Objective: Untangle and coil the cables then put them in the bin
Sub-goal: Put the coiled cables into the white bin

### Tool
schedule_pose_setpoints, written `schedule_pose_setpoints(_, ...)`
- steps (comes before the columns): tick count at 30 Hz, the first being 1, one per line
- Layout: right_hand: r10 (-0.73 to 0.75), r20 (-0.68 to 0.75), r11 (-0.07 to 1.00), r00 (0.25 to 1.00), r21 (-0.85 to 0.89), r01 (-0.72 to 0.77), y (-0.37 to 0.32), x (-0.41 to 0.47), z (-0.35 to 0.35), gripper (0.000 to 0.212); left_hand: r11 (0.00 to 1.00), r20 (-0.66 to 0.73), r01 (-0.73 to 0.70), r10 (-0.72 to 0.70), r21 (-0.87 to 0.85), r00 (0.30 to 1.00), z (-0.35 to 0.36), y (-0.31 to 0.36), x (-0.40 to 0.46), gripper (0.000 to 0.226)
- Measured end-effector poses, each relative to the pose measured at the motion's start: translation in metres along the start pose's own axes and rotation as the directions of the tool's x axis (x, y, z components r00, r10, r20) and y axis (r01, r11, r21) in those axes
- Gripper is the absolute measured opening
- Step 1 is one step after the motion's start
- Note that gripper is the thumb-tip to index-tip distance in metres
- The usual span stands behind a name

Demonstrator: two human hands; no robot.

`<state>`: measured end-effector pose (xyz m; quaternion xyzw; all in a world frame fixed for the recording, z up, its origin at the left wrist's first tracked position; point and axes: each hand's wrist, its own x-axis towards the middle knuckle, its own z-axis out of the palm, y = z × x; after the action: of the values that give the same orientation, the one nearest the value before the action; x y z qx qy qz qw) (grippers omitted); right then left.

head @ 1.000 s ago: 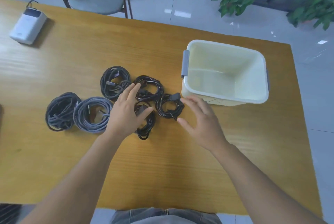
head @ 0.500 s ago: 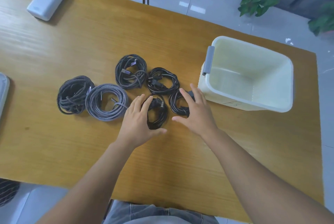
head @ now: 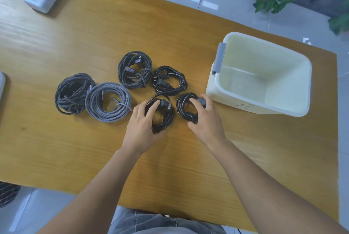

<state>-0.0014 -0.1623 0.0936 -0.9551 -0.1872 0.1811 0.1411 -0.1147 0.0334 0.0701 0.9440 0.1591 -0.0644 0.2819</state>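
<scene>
Both hands are now closing, the left hand gripping one black coil, the right hand another, risking unravelling if lifted loosely.

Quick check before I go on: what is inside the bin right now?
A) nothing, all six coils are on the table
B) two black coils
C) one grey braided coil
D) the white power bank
A: the bin shows only its bare pale interior, and the six coils lie on the table left of it.
</scene>
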Motion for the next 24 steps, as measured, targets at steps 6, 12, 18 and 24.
schedule_pose_setpoints(6, -0.016, -0.08, 0.997, 0.997, 0.08, 0.023, 0.012, -0.01, -0.001, 0.069, 0.994, -0.01, 0.037, -0.038, -0.1, 0.999, 0.001, 0.008, -0.006, 0.096)
schedule_pose_setpoints(12, -0.045, -0.117, 0.988, 0.992, 0.143, 0.062, 0.025, -0.028, -0.01, 0.068, 0.99, -0.062, 0.009, -0.018, -0.138, 0.998, -0.002, 0.014, -0.016, 0.096)
schedule_pose_setpoints(18, -0.076, -0.177, 0.967, 0.981, 0.226, 0.116, 0.026, -0.05, -0.031, 0.068, 0.99, -0.142, -0.028, 0.008, -0.136, 0.99, -0.021, 0.03, -0.021, 0.093)
schedule_pose_setpoints(24, -0.111, -0.318, 0.931, 0.942, 0.299, 0.21, 0.021, -0.068, -0.07, 0.07, 0.988, -0.221, -0.075, 0.043, -0.138, 0.974, -0.051, 0.057, -0.009, 0.093)
